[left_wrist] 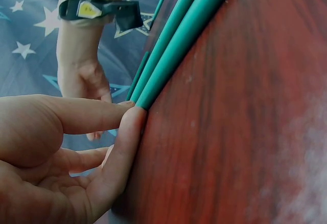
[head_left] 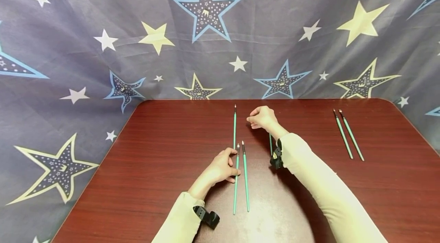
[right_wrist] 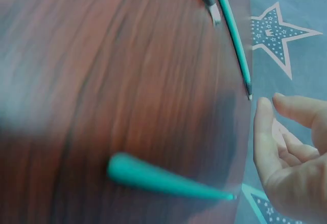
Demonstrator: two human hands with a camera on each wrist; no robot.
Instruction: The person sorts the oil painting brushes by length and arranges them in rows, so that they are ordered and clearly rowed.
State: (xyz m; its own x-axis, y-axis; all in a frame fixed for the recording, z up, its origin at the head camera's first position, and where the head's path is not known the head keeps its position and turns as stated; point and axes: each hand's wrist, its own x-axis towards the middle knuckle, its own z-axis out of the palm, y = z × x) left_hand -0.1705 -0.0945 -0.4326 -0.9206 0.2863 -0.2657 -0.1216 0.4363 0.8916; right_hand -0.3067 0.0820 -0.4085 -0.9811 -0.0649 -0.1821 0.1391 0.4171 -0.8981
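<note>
My left hand (head_left: 220, 167) is at the middle of the table, its fingertips pinching a green-handled paintbrush (head_left: 236, 189). In the left wrist view, thumb and finger meet at the green handle (left_wrist: 163, 70). Just right of it lies a second paintbrush (head_left: 246, 185), roughly parallel. Farther back, a third paintbrush (head_left: 235, 128) points toward the curtain. My right hand (head_left: 264, 117) hovers near the far edge with loosely bent fingers, and nothing shows between them in the right wrist view. Another paintbrush (right_wrist: 163, 180) lies beside it, partly hidden by the right wrist in the head view.
Two more green paintbrushes (head_left: 351, 136) lie side by side, slightly slanted, on the right of the reddish-brown table (head_left: 154, 140). A grey star-patterned curtain (head_left: 247, 17) hangs behind the table's far edge. Black cameras are strapped to both wrists.
</note>
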